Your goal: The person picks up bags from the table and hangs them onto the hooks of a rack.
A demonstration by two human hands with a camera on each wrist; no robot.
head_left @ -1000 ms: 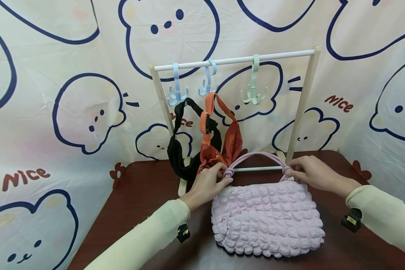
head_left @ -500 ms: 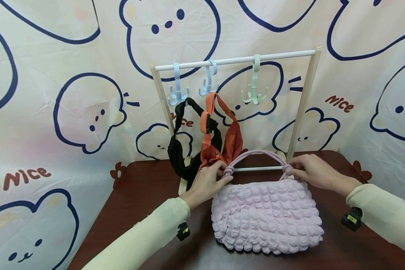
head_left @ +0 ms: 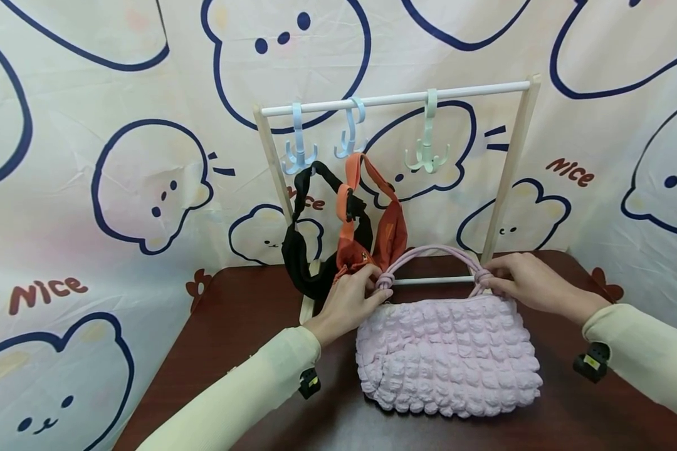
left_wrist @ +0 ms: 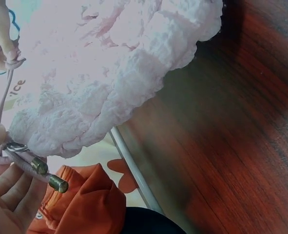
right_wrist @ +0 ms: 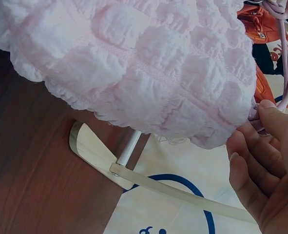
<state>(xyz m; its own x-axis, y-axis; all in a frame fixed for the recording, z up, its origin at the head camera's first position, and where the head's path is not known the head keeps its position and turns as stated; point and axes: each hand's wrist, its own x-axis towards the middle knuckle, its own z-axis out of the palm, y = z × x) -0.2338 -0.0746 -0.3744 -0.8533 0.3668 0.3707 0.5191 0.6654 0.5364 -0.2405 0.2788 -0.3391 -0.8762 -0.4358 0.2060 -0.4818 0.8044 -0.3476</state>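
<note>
A pale pink handbag (head_left: 448, 357) with a puffy, bubbled surface is held upright in front of the rack, low over the table. Its thin corded handle (head_left: 431, 252) arches up between two knots. My left hand (head_left: 350, 300) pinches the handle at the left knot, and metal-tipped cord ends (left_wrist: 59, 183) poke out past the fingers in the left wrist view. At the right knot my right hand (head_left: 533, 285) pinches the other end of the handle, thumb against the cord in the right wrist view.
Behind the bag stands a rack with a white top bar (head_left: 395, 99). Two blue hooks (head_left: 299, 147) and a green hook (head_left: 427, 141) hang there. A black bag (head_left: 299, 263) and an orange bag (head_left: 392, 228) hang at left. The table (head_left: 203, 351) is dark brown.
Both hands and the pink handbag have risen slightly; the bag's bottom edge sits a little higher in the head view. Both grips on the handle are the same.
</note>
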